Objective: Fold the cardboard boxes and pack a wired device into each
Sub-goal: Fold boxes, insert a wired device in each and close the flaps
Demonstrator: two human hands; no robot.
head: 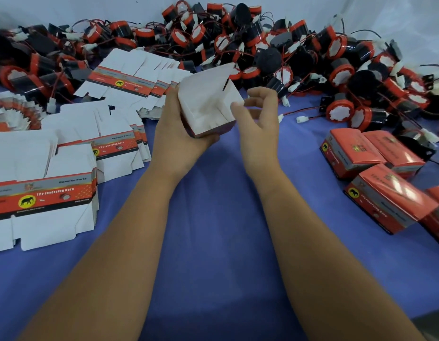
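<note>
The left hand's fingers (214,139) curl under the bottom edge of a half-folded white-lined cardboard box (208,107), while the palm of the left hand (175,124) presses against its left wall; the box is grasped at the centre of the frame, above the worktop, with its open mouth tilted toward the camera and its top flaps standing up. The right hand (259,114) sits just beside the box's right wall, fingers loosely curled and released, with the thumb tip at or near the box's right corner; whether it touches cannot be told. Both bare forearms run from the lower edge of the frame up to the centre.

Below lies the blue-covered worktop (213,217). At the left of the frame lie fanned stacks of flat, unfolded red-and-white printed cardboard blanks (48,193); at least three stacks show, the sheets too many to count. At the right edge sit the closed red printed boxes (385,203), about five in view, some cut by the frame. Across the upper frame spreads a heap of black-and-red round wired devices (262,45) with white connectors, dozens of them, too tangled to count.
</note>
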